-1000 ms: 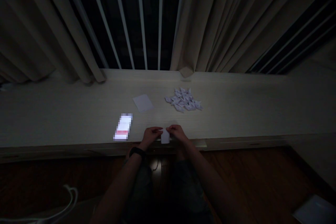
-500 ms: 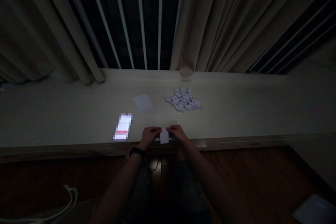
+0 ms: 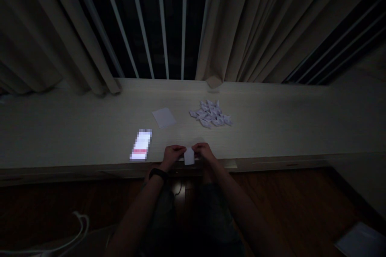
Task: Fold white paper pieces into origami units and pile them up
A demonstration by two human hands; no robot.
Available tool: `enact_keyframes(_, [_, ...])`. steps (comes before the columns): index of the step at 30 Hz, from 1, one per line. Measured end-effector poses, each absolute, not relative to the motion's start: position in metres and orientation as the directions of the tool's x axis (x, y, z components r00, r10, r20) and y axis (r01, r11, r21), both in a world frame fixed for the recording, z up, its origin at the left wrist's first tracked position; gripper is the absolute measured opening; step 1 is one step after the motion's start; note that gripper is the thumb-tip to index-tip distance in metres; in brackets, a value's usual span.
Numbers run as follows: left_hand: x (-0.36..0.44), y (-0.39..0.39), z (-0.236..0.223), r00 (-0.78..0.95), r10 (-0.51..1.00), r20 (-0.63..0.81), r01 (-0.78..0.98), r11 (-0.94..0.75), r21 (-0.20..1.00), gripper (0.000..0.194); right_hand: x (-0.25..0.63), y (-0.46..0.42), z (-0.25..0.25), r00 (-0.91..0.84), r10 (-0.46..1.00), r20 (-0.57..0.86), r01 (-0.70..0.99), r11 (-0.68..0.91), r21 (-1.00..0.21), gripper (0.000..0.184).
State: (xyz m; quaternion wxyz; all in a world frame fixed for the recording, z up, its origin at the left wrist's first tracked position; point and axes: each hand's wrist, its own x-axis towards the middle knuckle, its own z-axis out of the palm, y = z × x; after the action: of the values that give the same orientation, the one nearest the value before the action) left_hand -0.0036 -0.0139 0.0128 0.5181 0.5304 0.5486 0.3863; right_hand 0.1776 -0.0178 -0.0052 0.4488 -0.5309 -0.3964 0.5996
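A small piece of white paper (image 3: 189, 156) hangs between my hands at the front edge of the pale ledge. My left hand (image 3: 174, 154) pinches its upper left corner, and my right hand (image 3: 203, 151) pinches the upper right. Its lower part reaches down over the ledge's edge; fold lines are too dim to make out. Beyond my hands, to the right, lies a cluster of several folded white paper pieces (image 3: 211, 114) with pointed ends. Flat square white paper (image 3: 163, 117) rests on the ledge farther left.
A phone with a lit, blurred screen (image 3: 141, 145) lies left of my hands on the ledge (image 3: 271, 128). Curtains (image 3: 241, 28) and a barred dark window stand behind. A white cable (image 3: 80, 225) is at the lower left, and a pale flat object (image 3: 362, 241) at the lower right.
Both hands keep their pinch on the small paper, with only a tiny shift of the fingers at its upper corners. Everything else stays in place.
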Motion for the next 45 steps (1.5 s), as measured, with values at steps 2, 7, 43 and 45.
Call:
enact_keyframes(2, [-0.003, -0.014, 0.012, 0.078, 0.983, -0.169, 0.14, 0.157, 0.978, 0.026, 0.177, -0.018, -0.005, -0.017, 0.972, -0.236, -0.075, -0.236, -0.969, 0.032])
enact_keyframes(7, [-0.003, -0.014, 0.008, 0.053, 0.979, -0.199, 0.03, 0.197, 0.98, 0.034, 0.178, -0.017, 0.0, -0.066, 0.98, -0.189, 0.086, -0.183, -0.979, 0.036])
enact_keyframes(43, [-0.001, 0.0, 0.02, 0.328, 0.935, -0.136, 0.294, 0.035, 0.955, 0.031, 0.184, -0.02, 0.002, -0.316, 0.915, -0.25, 0.229, -0.181, -0.956, 0.024])
enact_keyframes(45, [0.001, -0.002, 0.02, 0.299, 0.94, -0.164, 0.29, 0.075, 0.954, 0.027, 0.185, -0.02, 0.001, -0.332, 0.913, -0.238, 0.227, -0.168, -0.959, 0.023])
